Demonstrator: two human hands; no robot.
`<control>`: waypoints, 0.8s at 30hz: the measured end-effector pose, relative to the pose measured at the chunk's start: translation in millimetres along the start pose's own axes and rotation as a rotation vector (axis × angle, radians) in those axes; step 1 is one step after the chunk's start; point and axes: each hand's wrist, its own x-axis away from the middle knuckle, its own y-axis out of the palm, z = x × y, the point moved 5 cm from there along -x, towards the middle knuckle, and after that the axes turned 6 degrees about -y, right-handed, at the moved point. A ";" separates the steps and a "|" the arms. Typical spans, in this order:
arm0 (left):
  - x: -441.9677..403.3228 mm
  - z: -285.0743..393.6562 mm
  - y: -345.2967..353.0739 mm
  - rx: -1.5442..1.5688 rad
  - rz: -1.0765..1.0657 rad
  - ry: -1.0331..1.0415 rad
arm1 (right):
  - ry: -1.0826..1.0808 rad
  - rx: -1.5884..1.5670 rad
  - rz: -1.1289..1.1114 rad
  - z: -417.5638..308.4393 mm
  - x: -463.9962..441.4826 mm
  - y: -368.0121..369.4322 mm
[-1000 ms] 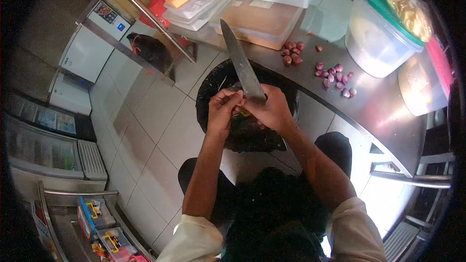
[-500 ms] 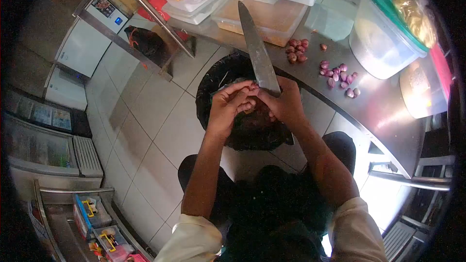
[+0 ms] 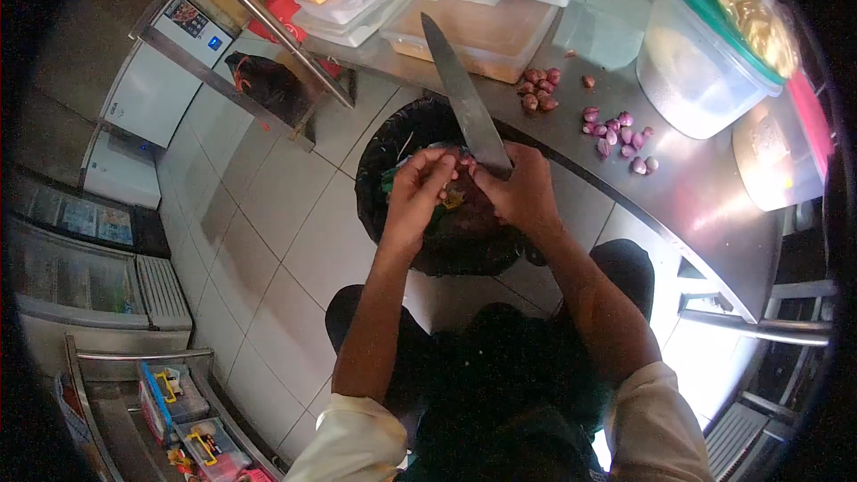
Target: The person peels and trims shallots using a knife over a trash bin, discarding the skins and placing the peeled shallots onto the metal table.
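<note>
My right hand (image 3: pixel 520 186) is wrapped round the handle end of a large knife (image 3: pixel 466 96), its blade pointing up and away. Between the fingertips of both hands is a small reddish shallot (image 3: pixel 462 162), mostly covered. The fingers of my left hand (image 3: pixel 418 194) pinch at its left side. Both hands are over a bin lined with a black bag (image 3: pixel 370 183), which has scraps inside. On the metal table lie a group of brownish-red shallots (image 3: pixel 540 91) and a group of purple peeled-looking ones (image 3: pixel 618 134).
Lidded plastic boxes (image 3: pixel 478 27) stand at the table's back left. A tub with a green lid (image 3: pixel 696 62) stands at the right, beside a pink-lidded container (image 3: pixel 781 156). A metal rail (image 3: pixel 268 22) slants at the upper left. Plastic cases (image 3: pixel 210 446) sit low at left.
The knife blade swung right and then back slightly left with my right hand. My fingertips shifted around the small shallot, and my left hand's fingers are drawn closer together than half a second ago.
</note>
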 end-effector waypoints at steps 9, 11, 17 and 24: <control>2.6 9.0 4.9 -0.070 -0.036 0.283 | -0.024 -0.022 -0.047 -16.8 1.5 -4.6; 2.0 4.4 0.5 -0.016 0.007 0.165 | 0.065 -0.099 -0.101 -21.6 1.9 -4.6; -0.2 -0.9 -4.8 0.203 -0.032 0.021 | 0.203 -0.312 -0.137 -20.9 4.5 -1.1; 4.1 8.0 2.6 0.127 0.020 0.035 | 0.267 -0.365 -0.131 -15.3 4.6 0.2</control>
